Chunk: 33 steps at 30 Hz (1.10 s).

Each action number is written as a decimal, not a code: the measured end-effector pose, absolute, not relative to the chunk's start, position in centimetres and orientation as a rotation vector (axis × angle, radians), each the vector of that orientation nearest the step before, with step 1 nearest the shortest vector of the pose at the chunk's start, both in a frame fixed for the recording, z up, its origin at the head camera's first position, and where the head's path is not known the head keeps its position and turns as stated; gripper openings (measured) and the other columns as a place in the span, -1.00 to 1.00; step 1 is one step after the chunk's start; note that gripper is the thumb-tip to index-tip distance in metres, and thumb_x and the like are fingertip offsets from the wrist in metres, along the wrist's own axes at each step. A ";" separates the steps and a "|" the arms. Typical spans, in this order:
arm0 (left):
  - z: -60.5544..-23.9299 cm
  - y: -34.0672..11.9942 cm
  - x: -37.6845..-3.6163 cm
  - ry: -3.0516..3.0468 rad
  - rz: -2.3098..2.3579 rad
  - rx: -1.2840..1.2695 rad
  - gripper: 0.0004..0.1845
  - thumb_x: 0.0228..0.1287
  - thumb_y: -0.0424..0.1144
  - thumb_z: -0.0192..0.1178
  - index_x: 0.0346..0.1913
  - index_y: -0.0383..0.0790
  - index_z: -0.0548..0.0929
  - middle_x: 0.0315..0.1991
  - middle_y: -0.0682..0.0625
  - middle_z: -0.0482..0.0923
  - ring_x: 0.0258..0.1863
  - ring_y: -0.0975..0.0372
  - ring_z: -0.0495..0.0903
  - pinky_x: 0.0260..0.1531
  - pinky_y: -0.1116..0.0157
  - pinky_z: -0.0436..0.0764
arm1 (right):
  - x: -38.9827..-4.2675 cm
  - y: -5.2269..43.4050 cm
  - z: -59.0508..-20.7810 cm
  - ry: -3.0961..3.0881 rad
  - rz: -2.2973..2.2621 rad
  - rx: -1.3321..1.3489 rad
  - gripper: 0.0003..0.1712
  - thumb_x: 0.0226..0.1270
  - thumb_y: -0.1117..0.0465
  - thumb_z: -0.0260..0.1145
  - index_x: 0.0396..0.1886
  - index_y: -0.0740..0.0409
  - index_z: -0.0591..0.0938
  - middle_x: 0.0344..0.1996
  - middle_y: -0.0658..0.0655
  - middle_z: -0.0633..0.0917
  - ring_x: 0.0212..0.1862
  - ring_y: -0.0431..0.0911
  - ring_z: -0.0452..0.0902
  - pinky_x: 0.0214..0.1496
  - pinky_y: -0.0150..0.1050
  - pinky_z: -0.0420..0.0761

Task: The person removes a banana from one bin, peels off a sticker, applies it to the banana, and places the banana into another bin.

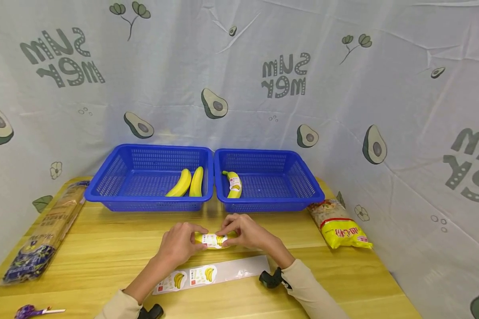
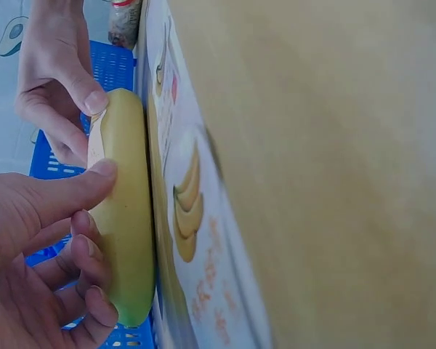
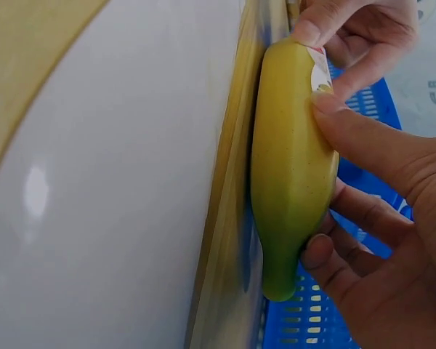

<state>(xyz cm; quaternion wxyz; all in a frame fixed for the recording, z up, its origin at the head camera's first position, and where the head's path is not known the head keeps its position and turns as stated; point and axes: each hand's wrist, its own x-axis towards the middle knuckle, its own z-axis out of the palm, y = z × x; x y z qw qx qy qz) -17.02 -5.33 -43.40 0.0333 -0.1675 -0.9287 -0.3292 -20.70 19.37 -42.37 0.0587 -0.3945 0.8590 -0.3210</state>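
A yellow banana (image 1: 215, 240) lies on the wooden table (image 1: 104, 248) near its middle, with a white sticker (image 1: 210, 239) on its top. My left hand (image 1: 181, 243) grips its left end, thumb and fingers curled round it (image 2: 127, 218). My right hand (image 1: 245, 231) holds the right end and pinches at the sticker (image 3: 320, 69) with thumb and fingertip. A strip of banana stickers (image 1: 211, 274) lies on the table just in front of the banana (image 3: 291, 167).
Two blue baskets stand at the back: the left basket (image 1: 104, 188) holds two bananas (image 1: 187, 182), the right basket (image 1: 295, 186) one stickered banana (image 1: 234, 184). A noodle packet (image 1: 339, 223) lies right, a long packet (image 1: 48, 230) left, a purple item (image 1: 29, 311) front left.
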 end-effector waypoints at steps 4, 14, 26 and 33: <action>-43.5 -5.4 -17.0 -2.865 -0.992 -0.519 -0.62 0.06 -0.28 0.71 -0.02 -0.05 0.90 -0.66 0.17 0.40 -0.63 0.31 0.37 -0.71 0.37 0.30 | -20.7 19.5 -42.5 2.611 -0.956 -1.214 -0.69 0.30 0.31 0.62 0.04 0.21 0.86 -0.11 0.12 0.74 -0.45 -0.26 0.36 -0.42 -0.43 0.49; -43.5 -5.7 -17.1 -2.859 -0.933 -0.526 -0.54 -0.05 -0.33 0.74 0.00 -0.09 0.90 -0.67 0.15 0.37 -0.65 0.30 0.34 -0.72 0.35 0.32 | -20.7 19.4 -42.3 2.639 -0.887 -1.234 -0.66 0.32 0.29 0.61 0.08 0.18 0.86 -0.07 0.10 0.75 -0.34 -0.25 0.40 -0.36 -0.45 0.52; -43.5 -6.1 -17.3 -2.825 -0.804 -0.579 -0.52 -0.14 -0.41 0.75 -0.04 -0.24 0.88 0.15 -0.40 0.70 0.05 -0.27 0.73 -0.29 -0.08 0.81 | -20.3 19.0 -42.1 2.675 -0.793 -1.285 -0.67 0.36 0.25 0.59 0.11 0.13 0.84 -0.04 0.03 0.75 -0.05 -0.14 0.56 -0.10 -0.37 0.59; -43.3 -6.1 -17.1 -2.797 -0.789 -0.585 -0.54 -0.20 -0.39 0.78 -0.11 -0.20 0.90 -0.18 -0.09 0.50 -0.16 0.07 0.47 -0.43 0.16 0.64 | -20.2 19.1 -41.8 2.697 -0.768 -1.295 -0.63 0.35 0.25 0.61 0.13 0.16 0.82 0.02 0.07 0.77 0.07 -0.03 0.65 0.14 -0.20 0.69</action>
